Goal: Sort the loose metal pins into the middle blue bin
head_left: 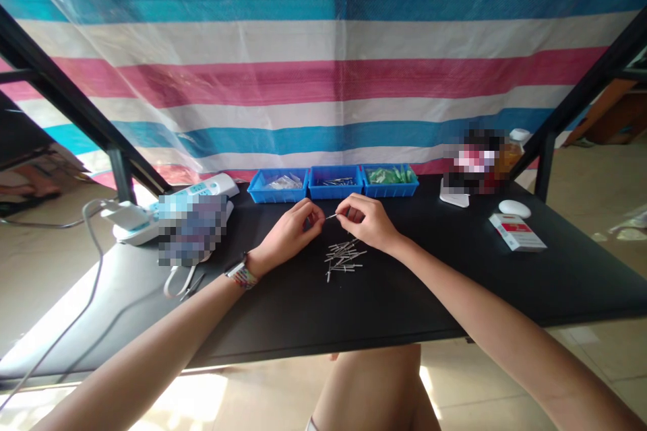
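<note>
My left hand [296,229] and my right hand [364,219] meet above the black table [414,283], fingers pinched together. Between their fingertips runs a thin metal pin [331,216]; both hands seem to grip it. Just below the right hand lies a loose pile of several similar metal pins [344,257] on the table. A woven bracelet [242,275] circles my left wrist.
Three blue trays stand in a row at the back: one with clear bags [280,184], one with metal pins [335,182], one with green pieces [390,180]. A white device [132,222] with a cable sits left, scissors [182,283] near it, a red-white box [516,231] right.
</note>
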`<state>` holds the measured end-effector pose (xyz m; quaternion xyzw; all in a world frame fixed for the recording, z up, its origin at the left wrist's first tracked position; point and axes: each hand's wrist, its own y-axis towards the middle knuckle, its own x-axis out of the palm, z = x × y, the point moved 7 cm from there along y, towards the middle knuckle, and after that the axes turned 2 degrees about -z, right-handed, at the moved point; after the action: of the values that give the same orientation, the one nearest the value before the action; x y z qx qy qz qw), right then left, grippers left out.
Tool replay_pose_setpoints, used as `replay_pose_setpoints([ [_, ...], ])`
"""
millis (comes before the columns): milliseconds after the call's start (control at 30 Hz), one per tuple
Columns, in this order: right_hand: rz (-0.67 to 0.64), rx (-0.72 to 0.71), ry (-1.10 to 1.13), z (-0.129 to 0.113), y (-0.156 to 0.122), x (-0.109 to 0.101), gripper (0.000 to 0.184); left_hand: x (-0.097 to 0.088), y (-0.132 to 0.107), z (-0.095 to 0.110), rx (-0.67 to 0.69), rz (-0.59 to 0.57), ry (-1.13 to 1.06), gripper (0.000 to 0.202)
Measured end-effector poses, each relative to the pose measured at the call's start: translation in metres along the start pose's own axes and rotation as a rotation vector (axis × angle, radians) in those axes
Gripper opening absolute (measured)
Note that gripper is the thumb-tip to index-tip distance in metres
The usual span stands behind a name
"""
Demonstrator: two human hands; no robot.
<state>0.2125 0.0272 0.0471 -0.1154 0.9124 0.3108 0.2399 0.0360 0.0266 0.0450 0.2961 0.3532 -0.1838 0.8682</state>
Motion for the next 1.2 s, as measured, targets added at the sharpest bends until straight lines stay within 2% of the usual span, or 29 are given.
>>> replay_pose_setpoints([
  [133, -0.001, 0.059, 0.072, 0.006, 0.002, 0.001, 0.009, -0.003, -0.001, 0.000, 0.007, 0.023, 0.012, 0.011],
  [267, -0.001, 0.222, 0.327, 0.020, 0.002, 0.006, 0.017, -0.007, -0.003, 0.000, 0.025, 0.060, 0.018, 0.010],
  [367, -0.002, 0.284, 0.443, 0.024, 0.002, 0.009, 0.028, -0.009, -0.004, 0.000, 0.041, 0.084, 0.022, 0.010],
  [533, -0.012, 0.291, 0.437, 0.024, 0.002, 0.011, 0.033, -0.011, -0.004, -0.001, 0.027, 0.099, 0.029, 0.016],
  [733, 0.061, 0.298, 0.501, 0.025, 0.000, 0.009, 0.028, -0.012, -0.002, -0.004, 0.019, 0.096, 0.011, 0.025],
  [900, 0.034, 0.299, 0.478, 0.025, -0.001, 0.010, 0.018, -0.010, -0.002, -0.006, 0.010, 0.076, -0.013, 0.028],
  [1200, 0.022, 0.296, 0.520, 0.025, -0.001, 0.013, 0.016, -0.007, 0.000, -0.003, 0.001, 0.037, -0.021, 0.034],
])
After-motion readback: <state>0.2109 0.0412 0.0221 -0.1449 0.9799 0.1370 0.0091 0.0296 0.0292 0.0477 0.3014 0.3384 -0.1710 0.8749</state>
